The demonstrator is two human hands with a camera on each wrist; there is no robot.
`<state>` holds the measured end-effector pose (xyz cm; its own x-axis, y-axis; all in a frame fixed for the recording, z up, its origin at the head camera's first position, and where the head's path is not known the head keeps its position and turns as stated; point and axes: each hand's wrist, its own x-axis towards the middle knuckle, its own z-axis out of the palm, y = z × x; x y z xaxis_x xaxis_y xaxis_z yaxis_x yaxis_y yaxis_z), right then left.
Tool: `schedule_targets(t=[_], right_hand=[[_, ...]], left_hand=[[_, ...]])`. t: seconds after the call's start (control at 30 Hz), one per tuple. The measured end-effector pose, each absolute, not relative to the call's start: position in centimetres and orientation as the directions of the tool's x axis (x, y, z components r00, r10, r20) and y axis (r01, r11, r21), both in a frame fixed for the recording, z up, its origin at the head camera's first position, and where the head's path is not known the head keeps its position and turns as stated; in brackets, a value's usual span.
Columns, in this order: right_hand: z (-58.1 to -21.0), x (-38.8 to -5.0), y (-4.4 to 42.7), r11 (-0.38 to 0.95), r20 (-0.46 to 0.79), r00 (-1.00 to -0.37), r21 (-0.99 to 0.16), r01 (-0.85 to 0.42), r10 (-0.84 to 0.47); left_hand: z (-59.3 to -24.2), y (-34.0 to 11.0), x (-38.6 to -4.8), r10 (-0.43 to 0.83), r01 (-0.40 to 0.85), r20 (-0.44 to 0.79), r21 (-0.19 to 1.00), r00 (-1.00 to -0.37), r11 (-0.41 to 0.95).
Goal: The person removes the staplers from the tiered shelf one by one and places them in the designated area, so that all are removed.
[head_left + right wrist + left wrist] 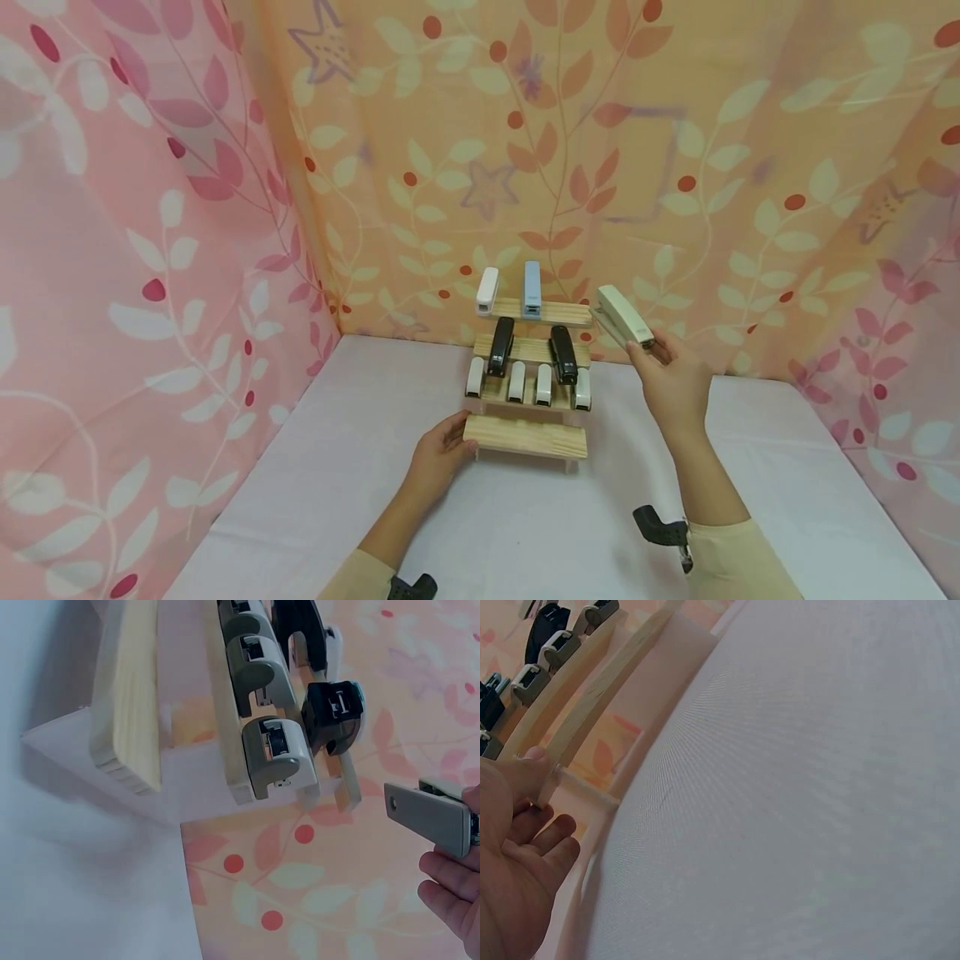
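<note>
My right hand (678,387) grips a pale green stapler (625,317) by one end, held in the air at the right of a stepped wooden rack. In the right wrist view the same stapler (427,817) is apart from the rack. My left hand (437,458) pinches the left end of the rack's lowest board (525,437), thumb on top; some of its fingers are hidden behind the board in the head view. On the top step stand a white stapler (487,289) and a light blue stapler (532,287).
Two black staplers (563,354) stand on the step below the top. Several small white staplers (517,381) line the step beneath them. The rack stands on a white-covered table (360,400), with a patterned orange curtain (420,208) behind and pink curtain (150,250) at the left.
</note>
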<state>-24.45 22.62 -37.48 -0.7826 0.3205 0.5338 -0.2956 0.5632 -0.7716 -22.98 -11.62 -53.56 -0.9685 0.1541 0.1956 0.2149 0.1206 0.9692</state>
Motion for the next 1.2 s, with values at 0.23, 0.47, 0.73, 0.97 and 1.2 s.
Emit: schedule_targets(t=[0.23,0.47,0.73,0.97,1.2], right_hand=[[-38.6,-22.1,23.6,0.631,0.6,-0.724,-0.717,-0.297,0.341],[-40.2,-20.6,24.3,0.664,0.609,-0.716,-0.695,-0.275,0.341],[-42.2,-19.6,25.5,0.685,0.616,-0.688,-0.689,-0.235,0.384],[-43.7,-19.6,26.1,0.666,0.593,-0.696,-0.713,-0.219,0.406],[-44.5,-20.4,26.9,0.645,0.599,-0.682,-0.725,-0.241,0.419]], left_hand=[[-53.6,-11.6,-23.0,0.161,0.206,0.184,0.97,-0.97,0.126],[-53.6,-11.7,-23.0,0.149,0.202,0.181,0.969,-0.972,0.141],[-53.6,-11.6,-23.0,0.154,0.22,0.197,0.964,-0.968,0.149],[-53.9,-11.7,-23.3,0.155,0.229,0.206,0.963,-0.966,0.145],[-53.7,-11.5,-23.2,0.156,0.218,0.199,0.969,-0.967,0.114]])
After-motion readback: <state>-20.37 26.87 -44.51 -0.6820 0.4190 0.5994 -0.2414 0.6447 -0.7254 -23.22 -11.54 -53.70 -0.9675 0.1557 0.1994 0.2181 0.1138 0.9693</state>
